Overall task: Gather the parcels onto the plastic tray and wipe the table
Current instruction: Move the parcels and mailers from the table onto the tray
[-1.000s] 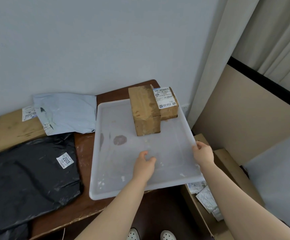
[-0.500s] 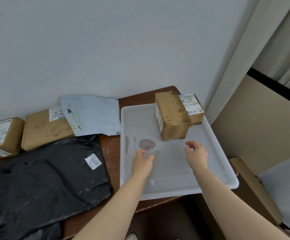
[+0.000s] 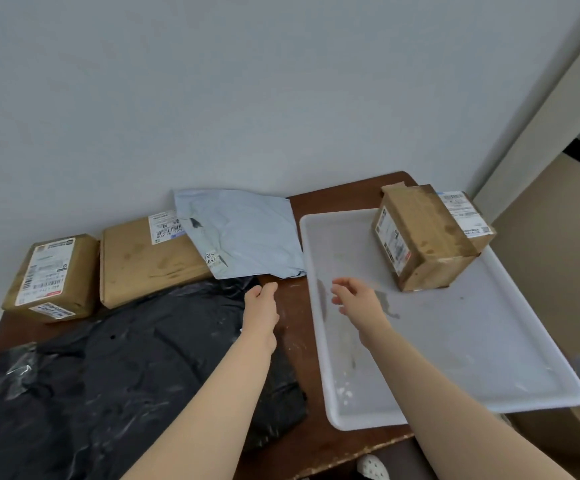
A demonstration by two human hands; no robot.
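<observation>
A white plastic tray lies on the right of the brown table, its near right corner past the table edge. One taped cardboard box stands in the tray's far corner. Left of the tray lie a pale blue mailer bag, a flat brown parcel, a small brown box and a large black plastic bag. My left hand hovers over the black bag's far right corner, fingers loosely curled, empty. My right hand hangs open above the tray's left part, holding nothing.
A pale wall backs the table. A curtain hangs at the right, with a beige panel below it. A cardboard box sits on the floor under the tray's near corner. A white shoe shows below the table edge.
Both hands have left the tray and moved left; the left hand now sits over the black bag. The view has swung left, so the small brown box shows fully.
</observation>
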